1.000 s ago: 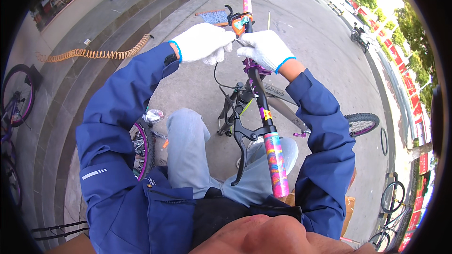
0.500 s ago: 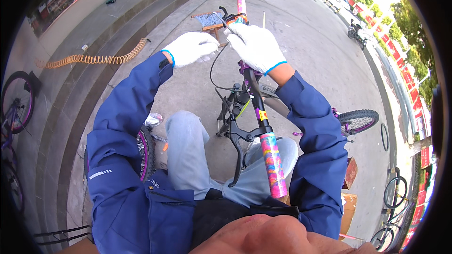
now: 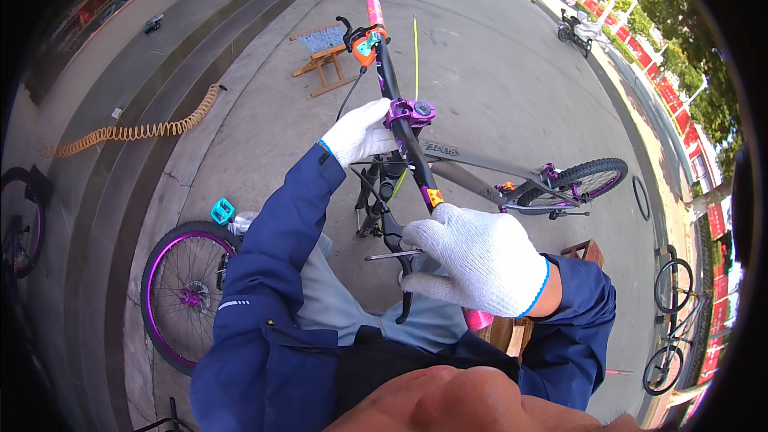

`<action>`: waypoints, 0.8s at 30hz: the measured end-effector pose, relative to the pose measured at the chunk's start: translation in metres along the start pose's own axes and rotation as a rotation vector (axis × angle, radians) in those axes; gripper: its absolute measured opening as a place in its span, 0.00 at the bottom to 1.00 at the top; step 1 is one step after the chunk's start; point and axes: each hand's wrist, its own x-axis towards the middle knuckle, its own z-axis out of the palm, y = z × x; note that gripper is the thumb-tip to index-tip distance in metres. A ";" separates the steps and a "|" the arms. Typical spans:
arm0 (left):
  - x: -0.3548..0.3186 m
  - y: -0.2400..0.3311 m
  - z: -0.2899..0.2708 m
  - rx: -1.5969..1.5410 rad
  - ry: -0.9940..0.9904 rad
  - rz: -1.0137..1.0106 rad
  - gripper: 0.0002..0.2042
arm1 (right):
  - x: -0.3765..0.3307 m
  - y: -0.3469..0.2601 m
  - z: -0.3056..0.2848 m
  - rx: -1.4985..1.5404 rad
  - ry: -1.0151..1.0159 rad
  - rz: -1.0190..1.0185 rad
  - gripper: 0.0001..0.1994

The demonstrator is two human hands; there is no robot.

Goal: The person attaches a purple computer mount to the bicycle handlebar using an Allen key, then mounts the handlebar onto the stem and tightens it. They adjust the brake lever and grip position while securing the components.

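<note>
A black bicycle handlebar (image 3: 413,152) runs from far to near, clamped by a purple stem (image 3: 410,113). My left hand (image 3: 360,133), in a white glove, is closed against the left side of the stem, its fingertips partly hidden. In my gloved right hand (image 3: 477,262) is a thin metal hex key (image 3: 394,255), its shaft sticking out leftward across the black brake lever (image 3: 406,304). That hand covers most of the near pink grip (image 3: 478,319). At the bar's far end are an orange-and-teal shifter (image 3: 367,46) and another pink grip (image 3: 374,11).
The grey frame (image 3: 480,162) reaches right to a rear wheel (image 3: 584,186). A loose purple-rimmed wheel (image 3: 190,296) lies at the left beside a teal pedal (image 3: 222,210). Ahead stands a folding stool (image 3: 324,56); steps (image 3: 160,80) with a coiled hose (image 3: 136,134) run along the left.
My right hand has come down the handlebar with the hex key to the near brake lever. My left hand has moved from the air onto the stem. The view has shifted.
</note>
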 end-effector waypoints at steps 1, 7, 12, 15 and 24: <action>-0.002 -0.002 -0.001 0.043 -0.094 0.085 0.22 | -0.003 0.002 0.000 -0.009 0.035 0.020 0.21; -0.013 -0.024 0.009 -0.016 0.053 0.234 0.21 | -0.035 0.020 -0.004 -0.105 0.054 0.258 0.29; -0.023 -0.046 0.032 -0.081 0.094 0.425 0.18 | -0.067 0.056 -0.004 -0.301 0.160 0.467 0.26; -0.032 -0.056 0.045 -0.064 0.246 0.492 0.13 | -0.075 0.087 0.002 -0.492 0.128 0.545 0.20; -0.046 -0.061 0.058 -0.044 0.278 0.568 0.11 | -0.065 0.168 -0.007 -0.603 0.166 0.450 0.14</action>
